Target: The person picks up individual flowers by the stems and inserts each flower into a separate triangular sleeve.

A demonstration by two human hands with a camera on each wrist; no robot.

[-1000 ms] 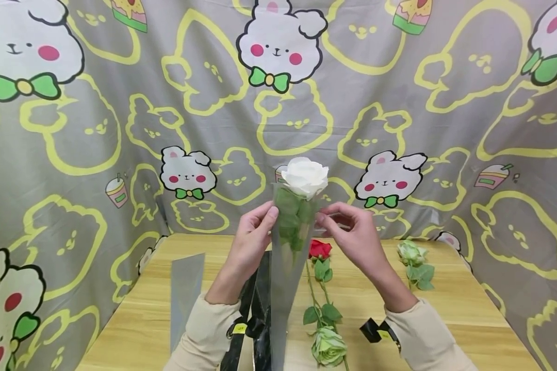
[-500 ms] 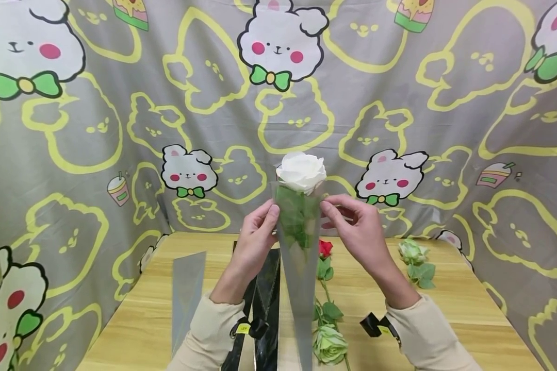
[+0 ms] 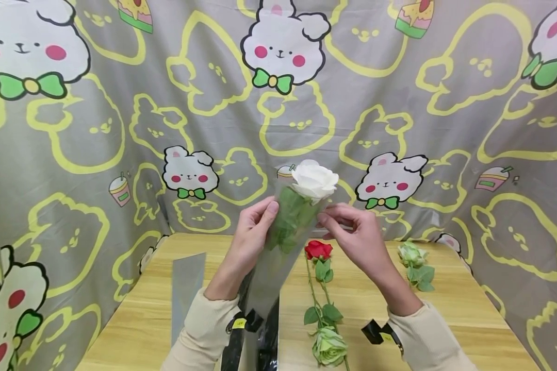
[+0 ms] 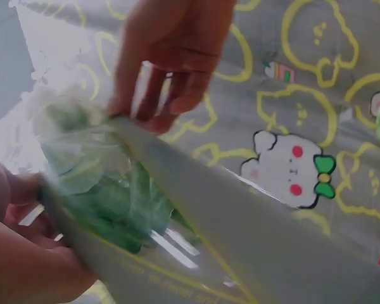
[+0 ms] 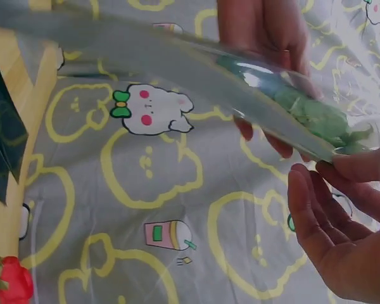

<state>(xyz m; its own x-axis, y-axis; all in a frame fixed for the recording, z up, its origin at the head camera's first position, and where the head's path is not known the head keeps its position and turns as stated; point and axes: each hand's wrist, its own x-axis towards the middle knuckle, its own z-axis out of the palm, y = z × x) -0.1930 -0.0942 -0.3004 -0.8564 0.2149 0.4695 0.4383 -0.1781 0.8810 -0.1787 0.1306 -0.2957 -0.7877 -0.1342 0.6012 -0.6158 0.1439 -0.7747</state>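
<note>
A white rose (image 3: 314, 179) with green leaves stands inside a grey flower sleeve (image 3: 271, 270) with a see-through front, its bloom above the rim. My left hand (image 3: 252, 232) pinches the sleeve's left edge near the top, thumb in front. With thumb and forefinger, my right hand (image 3: 357, 234) pinches the opposite edge just below the bloom. The left wrist view has the leaves (image 4: 107, 196) showing through the clear film, between both hands. In the right wrist view the sleeve (image 5: 145, 57) slants across, its narrow end toward the upper left.
On the wooden table (image 3: 376, 288), a red rose (image 3: 318, 250) and a pale green rose (image 3: 329, 346) lie with stems side by side. Another pale green rose (image 3: 413, 253) lies at the right. Left are a flat grey sleeve (image 3: 185, 288) and black sleeves (image 3: 270, 340). A patterned curtain (image 3: 297, 118) surrounds the table.
The sleeve first swung nearly upright, then tilted so its bloom leans right and its lower end goes left. Both hands keep their pinch on its edges.
</note>
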